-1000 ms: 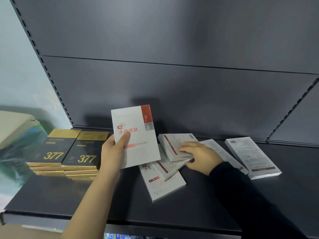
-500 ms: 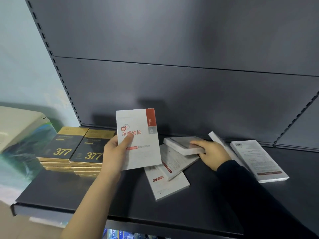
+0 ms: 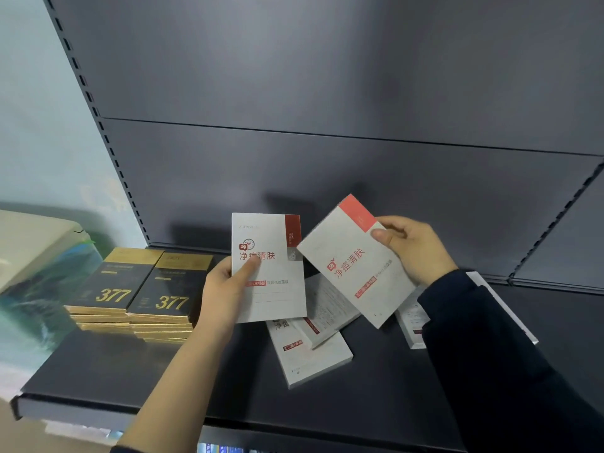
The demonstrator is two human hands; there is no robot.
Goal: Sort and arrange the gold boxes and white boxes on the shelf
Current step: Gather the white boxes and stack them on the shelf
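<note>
Shelving (image 3: 98,371) of dark grey metal is loaded with stacked flat gold-and-black boxes (image 3: 140,289) at left and loose flat white cardboard boxes (image 3: 313,354) mid-shelf. An upright white red-cornered box (image 3: 271,289) is gripped by the left hand (image 3: 225,289), thumb across its face; just right, a tilted white box (image 3: 353,266), long axis leaning rightward, is pinched by the right hand (image 3: 411,246).

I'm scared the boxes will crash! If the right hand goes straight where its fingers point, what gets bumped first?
Probably the upright white box in the left hand. The right hand points left, and its tilted white box would touch that one first, though depth is unclear.
</note>
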